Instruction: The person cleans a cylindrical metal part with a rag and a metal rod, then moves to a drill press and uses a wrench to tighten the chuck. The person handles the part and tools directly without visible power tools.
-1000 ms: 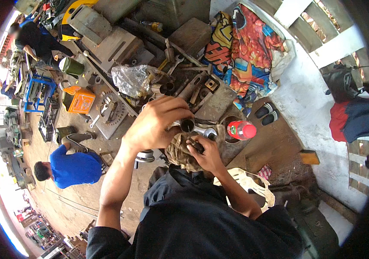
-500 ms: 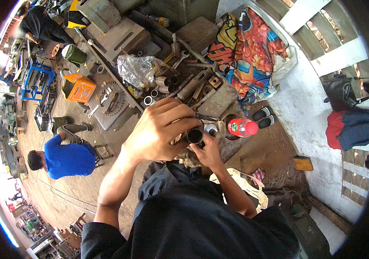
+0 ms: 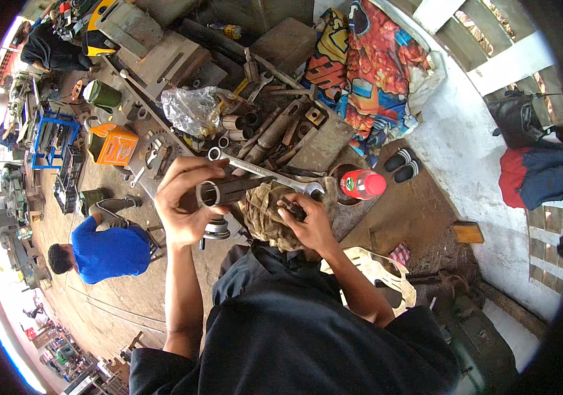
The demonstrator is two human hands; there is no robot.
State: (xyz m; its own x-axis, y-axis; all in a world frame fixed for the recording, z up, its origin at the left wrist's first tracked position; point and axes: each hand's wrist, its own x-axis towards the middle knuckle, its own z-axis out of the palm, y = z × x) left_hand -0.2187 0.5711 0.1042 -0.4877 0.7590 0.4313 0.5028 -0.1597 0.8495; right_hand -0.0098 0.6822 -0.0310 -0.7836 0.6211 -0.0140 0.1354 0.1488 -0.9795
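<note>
1. The left hand curled around a dark metal tube, left of the brown rag, seemingly gripping its outside to leave the open end clear.
2. The right hand pinched a small dark piece above the rag, perhaps for finer control.
3. A wrench lay just beyond, probably for easy reach.

The view looks steeply down from the person's head, through the left of two side-by-side fisheye lenses, upright and unmirrored. The black shirt looms close along the lower edge, with the left grip and right grip near the centre. Beyond, it takes in the bench ahead, workshop floor leftward and white wall rightward, edges bending toward a dark rim.
</note>
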